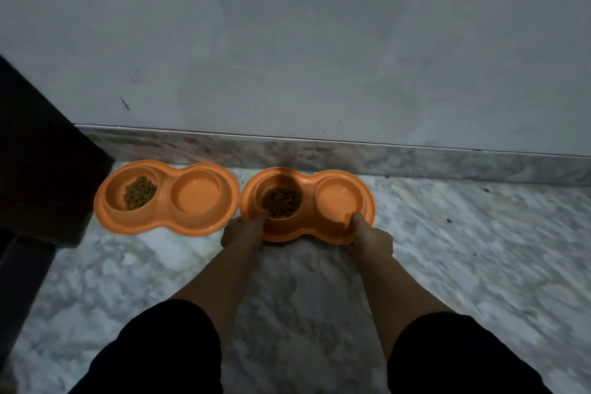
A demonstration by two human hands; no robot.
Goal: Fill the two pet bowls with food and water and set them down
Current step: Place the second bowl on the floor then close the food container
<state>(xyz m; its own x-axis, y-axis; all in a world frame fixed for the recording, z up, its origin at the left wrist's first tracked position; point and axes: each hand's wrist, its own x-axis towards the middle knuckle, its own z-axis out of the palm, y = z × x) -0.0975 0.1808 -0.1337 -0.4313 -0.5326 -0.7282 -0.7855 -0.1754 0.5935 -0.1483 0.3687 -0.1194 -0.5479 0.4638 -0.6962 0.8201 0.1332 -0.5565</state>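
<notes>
Floor: marbled stone (447,265) under a grey wall (319,41), dim light.
Held feeder: orange double bowl (307,235) at frame centre, kibble (281,201) in its left well, right well looks water-filled.
Second feeder (166,195): just left, on the floor.
Left hand (241,232): thumb over the near-left rim, pinching.
Right hand (372,238): pinching the near-right rim.
Handling: probably light, stiff plastic; keep level, contents spill.

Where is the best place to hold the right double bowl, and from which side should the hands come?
Grip the right double bowl by its flat near rim, one hand under each cup, as the left hand and right hand do. Coming from the near side keeps it level; the wall blocks the far side.
</notes>
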